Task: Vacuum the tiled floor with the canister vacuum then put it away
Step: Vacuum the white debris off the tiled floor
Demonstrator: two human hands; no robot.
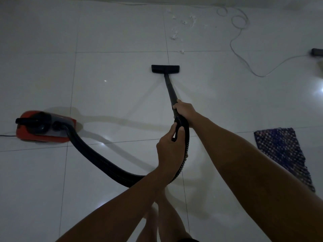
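Presently, the red canister vacuum with black top fittings [43,126] sits on the white tiled floor [113,32] at far left. Its black ribbed hose [97,158] loops rightward to the left hand [170,145], whose fingers curl round the hose's upper end. Just above, the right hand [183,111] grips the black wand [170,89], which slopes forward to the flat black floor nozzle [165,69] resting on the tiles. White debris scraps [174,34] lie beyond the nozzle, apart from it. A purple woven mat [283,154] lies at right.
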